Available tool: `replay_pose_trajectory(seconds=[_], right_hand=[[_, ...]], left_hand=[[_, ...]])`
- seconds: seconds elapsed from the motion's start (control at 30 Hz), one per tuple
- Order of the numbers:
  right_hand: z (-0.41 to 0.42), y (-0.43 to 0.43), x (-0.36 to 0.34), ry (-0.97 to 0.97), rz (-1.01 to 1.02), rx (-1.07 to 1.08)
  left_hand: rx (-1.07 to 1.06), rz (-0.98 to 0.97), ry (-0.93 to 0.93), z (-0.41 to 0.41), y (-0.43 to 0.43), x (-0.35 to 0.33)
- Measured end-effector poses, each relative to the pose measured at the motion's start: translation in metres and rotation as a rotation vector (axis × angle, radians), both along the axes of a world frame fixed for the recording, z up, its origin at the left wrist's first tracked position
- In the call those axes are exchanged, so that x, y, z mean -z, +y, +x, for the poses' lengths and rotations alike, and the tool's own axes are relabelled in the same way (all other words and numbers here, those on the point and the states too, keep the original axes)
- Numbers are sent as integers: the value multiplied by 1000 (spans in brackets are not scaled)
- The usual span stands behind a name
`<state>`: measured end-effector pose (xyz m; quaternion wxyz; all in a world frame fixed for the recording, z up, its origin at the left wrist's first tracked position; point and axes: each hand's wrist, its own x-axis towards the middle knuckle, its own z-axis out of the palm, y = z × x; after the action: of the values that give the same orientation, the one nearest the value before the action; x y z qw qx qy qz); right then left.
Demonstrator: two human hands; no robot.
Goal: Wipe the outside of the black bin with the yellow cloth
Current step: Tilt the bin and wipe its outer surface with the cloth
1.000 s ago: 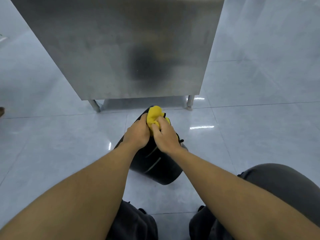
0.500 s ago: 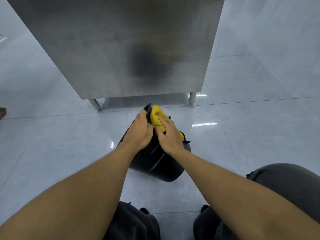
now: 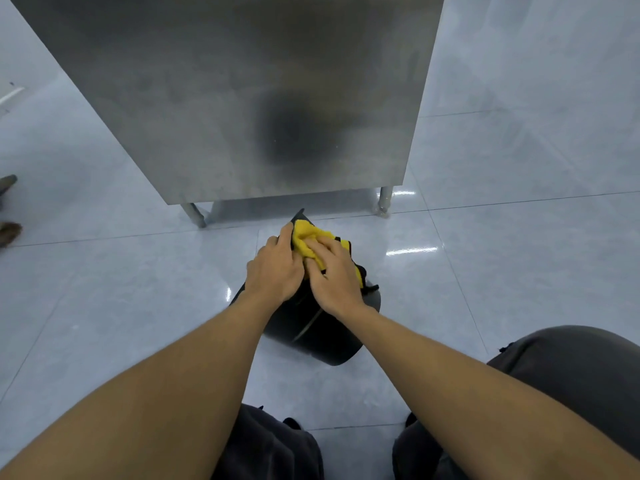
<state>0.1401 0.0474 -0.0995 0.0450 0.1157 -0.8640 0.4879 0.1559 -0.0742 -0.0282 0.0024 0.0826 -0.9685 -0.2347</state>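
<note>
The black bin point(image 3: 322, 330) lies tilted on the tiled floor in front of my knees, its base toward me and its rim pointing away. My left hand point(image 3: 277, 268) grips the bin's upper edge on the left side. My right hand point(image 3: 334, 271) lies flat on the yellow cloth point(image 3: 308, 239) and presses it against the bin's upper side near the rim. Part of the cloth shows beyond my fingers and along the right of my hand. Much of the bin's top is hidden under both hands.
A stainless steel cabinet point(image 3: 242, 98) on short legs point(image 3: 384, 199) stands just beyond the bin. Glossy pale floor tiles point(image 3: 121, 306) spread left and right. Someone's shoes point(image 3: 8, 230) show at the far left edge. My dark trouser knees point(image 3: 571, 375) are at the bottom.
My right hand has flattened and spread the bunched cloth over the bin, sliding right and toward me. The left hand keeps its hold on the edge.
</note>
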Motion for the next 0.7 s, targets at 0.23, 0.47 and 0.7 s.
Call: replay_pose_trajectory(seconds=[0.23, 0.47, 0.7], right_hand=[[6, 37, 33, -261, 190, 243], [-7, 29, 20, -318, 53, 221], [13, 1, 2, 6, 20, -12]], left_hand=[[2, 60, 24, 5, -6, -4], [-5, -7, 5, 4, -8, 1], [21, 93, -17, 0, -9, 7]])
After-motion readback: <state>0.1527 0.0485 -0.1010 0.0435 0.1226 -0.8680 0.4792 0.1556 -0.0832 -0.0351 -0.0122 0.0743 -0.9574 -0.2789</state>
